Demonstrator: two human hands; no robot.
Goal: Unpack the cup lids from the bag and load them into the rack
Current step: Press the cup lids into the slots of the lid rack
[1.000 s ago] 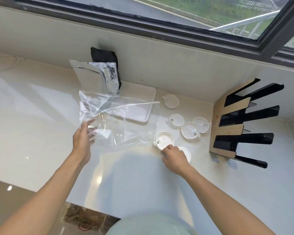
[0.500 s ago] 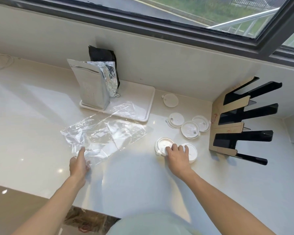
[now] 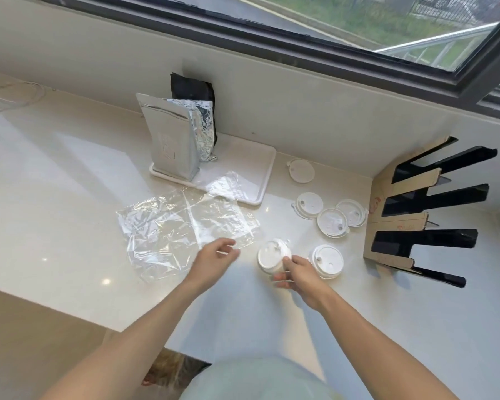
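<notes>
The clear plastic bag point(image 3: 182, 229) lies flat and empty on the white counter. My left hand point(image 3: 215, 256) hovers at its right edge, fingers apart, holding nothing. My right hand point(image 3: 296, 272) grips a white cup lid point(image 3: 270, 256), tilted up off the counter. Another lid point(image 3: 326, 259) lies just right of it. Three lids point(image 3: 331, 222) overlap near the rack, and a single lid point(image 3: 301, 170) lies farther back. The black and cardboard slotted rack point(image 3: 399, 223) stands at the right by the wall.
A white tray point(image 3: 251, 166) at the back holds a silver foil pouch point(image 3: 171, 142) and a black pouch point(image 3: 191, 89). The wall and window frame run behind. The counter's front edge drops off at the lower left.
My left hand let go of the bag, which now lies flat, and moved right toward the lids. My right hand has lifted one lid up on its edge.
</notes>
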